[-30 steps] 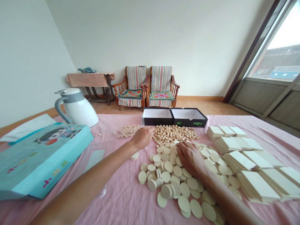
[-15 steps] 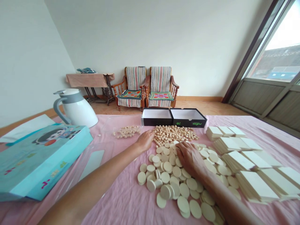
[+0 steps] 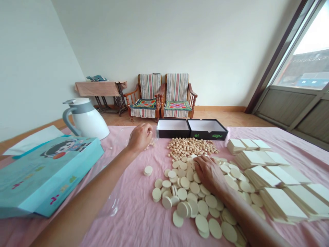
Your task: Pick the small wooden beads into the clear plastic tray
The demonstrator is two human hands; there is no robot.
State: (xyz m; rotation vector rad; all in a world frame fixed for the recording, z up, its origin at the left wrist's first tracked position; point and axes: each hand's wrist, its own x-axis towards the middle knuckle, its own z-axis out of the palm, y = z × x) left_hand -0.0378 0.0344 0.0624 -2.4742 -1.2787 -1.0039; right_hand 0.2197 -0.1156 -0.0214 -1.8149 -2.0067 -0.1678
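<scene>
Left hand [image 3: 139, 137], curled, contents indiscernible; right hand [image 3: 209, 172], palm-down, fingers loosely extended, on pale discs [image 3: 184, 182]. Small wooden pieces [image 3: 191, 147], heaped before black boxes [image 3: 174, 133], appear light, hard, prone to roll: best pinched across opposite sides.

Passable along the bare strip of pink cloth [image 3: 138, 210] between the left forearm [image 3: 92, 200] and the heap of pale round discs [image 3: 194, 187], apart from a stack of cream discs [image 3: 148, 169]. Blocked at far left by the light-blue rectangular box [image 3: 48, 173] and the white jug with grey handle [image 3: 92, 123]; ahead by two black boxes with white insides [image 3: 172, 133], open on top. Crowded on the right by rows of stacked cream rectangular pieces [image 3: 265, 175], and over the heap by the right hand [image 3: 208, 169].
</scene>
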